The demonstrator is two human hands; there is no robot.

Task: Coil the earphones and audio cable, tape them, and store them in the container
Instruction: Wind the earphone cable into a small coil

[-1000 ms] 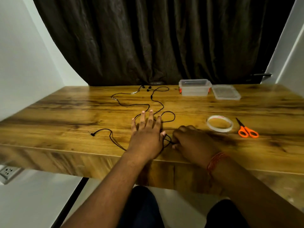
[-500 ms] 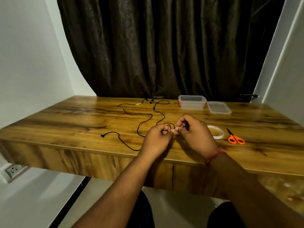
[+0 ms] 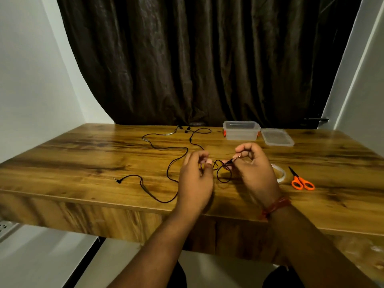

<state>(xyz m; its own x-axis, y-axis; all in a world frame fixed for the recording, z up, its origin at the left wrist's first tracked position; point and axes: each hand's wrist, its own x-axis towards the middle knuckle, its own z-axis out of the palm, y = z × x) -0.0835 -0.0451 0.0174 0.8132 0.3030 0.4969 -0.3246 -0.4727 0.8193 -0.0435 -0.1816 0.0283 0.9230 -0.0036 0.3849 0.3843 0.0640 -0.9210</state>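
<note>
Wooden table (image 3: 83, 163): your right hand (image 3: 255, 173) pinches the cable (image 3: 223, 175) plug end, left hand (image 3: 195, 179) pinches its first loop. Coiling just begun; next, wind slack from 10 o'clock.

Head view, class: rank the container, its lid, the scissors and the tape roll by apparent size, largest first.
1. Container and lid: look alike, no ranking.
2. Scissors.
Tape roll: partly hidden by the right hand, unsure.

Bare forearms, an orange-red thread band (image 3: 275, 206) round the right wrist, dark trousers (image 3: 280, 277)
</note>
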